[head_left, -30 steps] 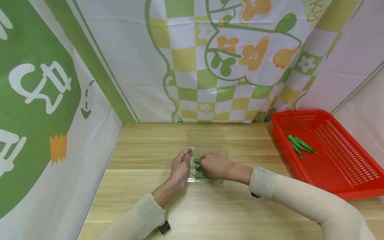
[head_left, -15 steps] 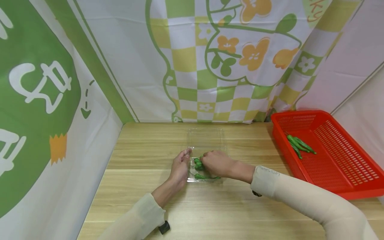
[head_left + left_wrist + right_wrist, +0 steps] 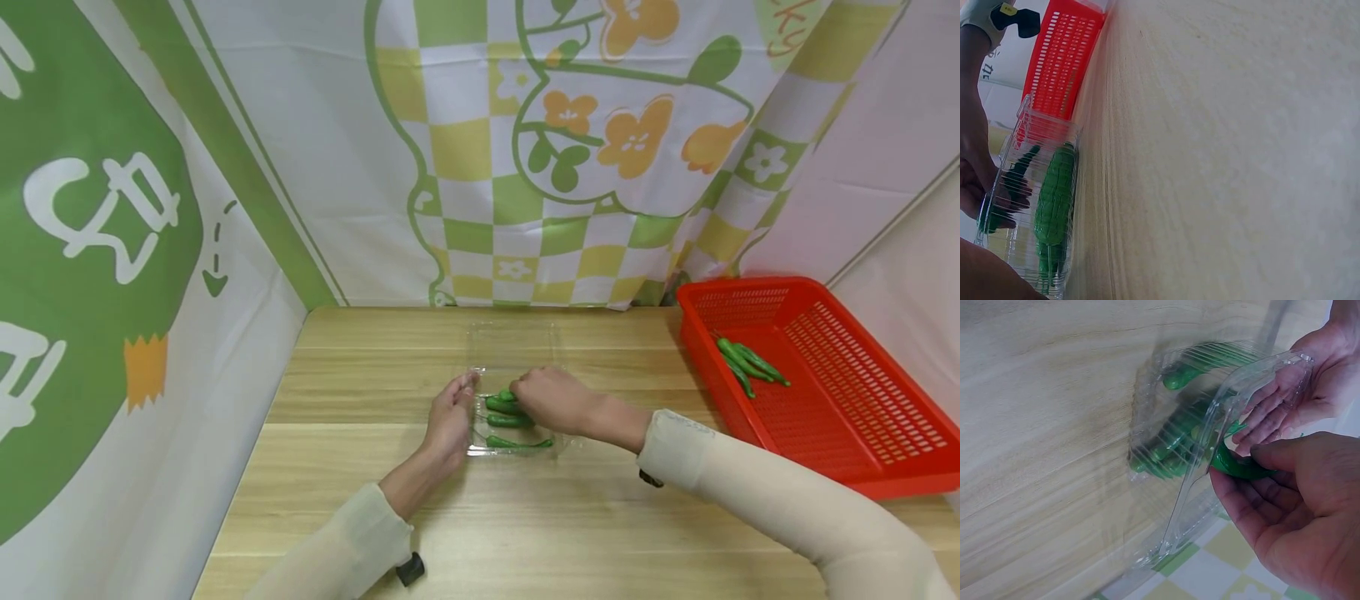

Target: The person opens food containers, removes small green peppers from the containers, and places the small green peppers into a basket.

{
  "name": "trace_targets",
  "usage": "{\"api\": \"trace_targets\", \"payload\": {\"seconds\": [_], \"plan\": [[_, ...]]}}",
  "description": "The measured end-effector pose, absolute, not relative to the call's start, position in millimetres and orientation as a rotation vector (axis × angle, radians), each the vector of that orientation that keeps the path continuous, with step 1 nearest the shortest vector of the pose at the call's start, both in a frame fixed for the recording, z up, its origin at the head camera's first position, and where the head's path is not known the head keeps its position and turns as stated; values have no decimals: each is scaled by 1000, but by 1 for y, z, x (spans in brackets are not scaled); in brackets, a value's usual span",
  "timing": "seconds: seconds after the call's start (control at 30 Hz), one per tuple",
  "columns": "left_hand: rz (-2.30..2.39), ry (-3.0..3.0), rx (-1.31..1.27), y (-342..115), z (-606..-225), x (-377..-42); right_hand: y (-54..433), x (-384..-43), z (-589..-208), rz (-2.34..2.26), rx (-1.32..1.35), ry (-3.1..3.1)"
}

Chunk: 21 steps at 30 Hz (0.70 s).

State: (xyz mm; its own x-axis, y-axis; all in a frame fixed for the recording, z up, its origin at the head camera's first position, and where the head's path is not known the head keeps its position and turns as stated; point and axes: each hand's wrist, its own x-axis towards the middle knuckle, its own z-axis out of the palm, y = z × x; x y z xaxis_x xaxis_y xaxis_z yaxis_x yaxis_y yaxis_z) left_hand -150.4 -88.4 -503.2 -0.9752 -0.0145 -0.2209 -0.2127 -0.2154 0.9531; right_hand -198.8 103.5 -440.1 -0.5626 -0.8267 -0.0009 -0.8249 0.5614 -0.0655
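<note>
A hinged clear plastic box, lid folded back, sits on the wooden table with several green chili peppers lying crosswise in it. My left hand rests along the box's left side, its fairly straight fingers against the wall in the right wrist view. At the box's far right part, my right hand pinches a green chili pepper between thumb and fingers, right at the rim. Through the ribbed wall, the left wrist view shows a chili pepper low in the box.
A red perforated basket stands at the right of the table, with several green chili peppers at its left end. The clear lid lies behind the box. A printed curtain hangs along the table's back edge.
My right hand has shifted slightly back and to the right over the box, showing more of the chili peppers inside. The left hand and the basket have stayed in place.
</note>
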Motion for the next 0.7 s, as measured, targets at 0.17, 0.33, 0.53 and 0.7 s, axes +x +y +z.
{"api": "trace_targets", "payload": {"seconds": [0.17, 0.33, 0.53, 0.7], "plan": [[2339, 1875, -268, -89, -504, -150, 108, -200, -438, -96, -1453, 2754], [2363, 1860, -269, -88, -505, -151, 111, -203, -434, -116, -1431, 2778], [2361, 1857, -260, -88, -504, -151, 119, -206, -421, -192, -1394, 2774], [2357, 1855, -238, -88, -504, -150, 128, -210, -412, -207, -1398, 2818]]}}
